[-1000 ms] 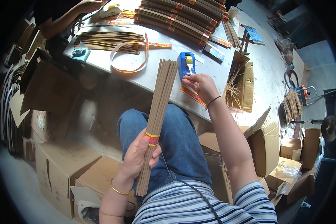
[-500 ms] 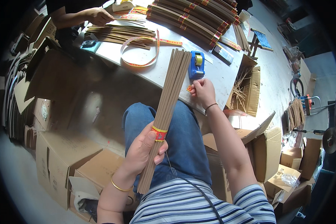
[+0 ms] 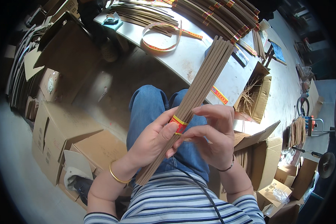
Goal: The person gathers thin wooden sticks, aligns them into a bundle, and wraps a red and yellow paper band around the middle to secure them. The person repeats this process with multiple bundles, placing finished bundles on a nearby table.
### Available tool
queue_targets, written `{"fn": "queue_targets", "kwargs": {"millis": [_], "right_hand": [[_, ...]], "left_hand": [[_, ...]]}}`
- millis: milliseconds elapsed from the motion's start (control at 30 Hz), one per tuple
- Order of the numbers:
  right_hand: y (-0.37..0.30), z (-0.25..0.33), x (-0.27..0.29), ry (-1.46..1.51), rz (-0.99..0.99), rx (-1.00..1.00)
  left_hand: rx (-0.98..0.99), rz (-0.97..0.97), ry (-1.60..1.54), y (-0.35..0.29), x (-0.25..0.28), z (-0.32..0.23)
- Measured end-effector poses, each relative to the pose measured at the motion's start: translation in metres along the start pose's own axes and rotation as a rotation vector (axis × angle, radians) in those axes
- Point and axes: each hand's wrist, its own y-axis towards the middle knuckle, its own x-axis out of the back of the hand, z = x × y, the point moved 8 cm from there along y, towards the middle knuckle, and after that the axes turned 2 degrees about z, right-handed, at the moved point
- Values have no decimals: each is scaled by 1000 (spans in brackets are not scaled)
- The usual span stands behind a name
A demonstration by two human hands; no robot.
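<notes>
Incense sticks point(image 3: 207, 76) in one bundle slant from 7 to 1 o'clock, held within the left hand point(image 3: 149, 140) in front of the jeans point(image 3: 149, 100). A red-and-yellow paper band point(image 3: 178, 125) rings them; its print is too small to read. From that band, the left hand is at 8 o'clock, its fingers wrapped closed around the sticks, thumb on top. At 4 o'clock, the right hand point(image 3: 214, 140) has its fingers curved and parted, one tip by the sticks above the band, another just beside the band; I cannot tell whether they touch. At 2 o'clock, a patterned red-and-yellow strip point(image 3: 219, 95) lies on the bench point(image 3: 175, 65); at 12, a ribbon loop point(image 3: 156, 47).
</notes>
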Motion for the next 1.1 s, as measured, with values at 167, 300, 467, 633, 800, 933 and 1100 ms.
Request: {"fn": "queue_targets", "kwargs": {"millis": [167,300,467,633,800,933,1100], "right_hand": [[-10,3,4,43,-101,76],[-13,17,8,13,-110,138],[-20,33,19,-56,-154,288],[-22,39,28,-65,-184,357],[-28,36,32,-46,-197,337],[-31,39,36,-73,-191,336],[-29,36,37,81,-125,243]], "left_hand": [[36,53,-82,-12,-11,3],[63,88,-85,-20,-24,3],[65,134,-40,-28,-36,4],[68,136,-19,-32,-44,5],[63,155,-1,-32,-50,5],[52,166,20,-32,-53,5],[52,155,85,-31,-55,3]]}}
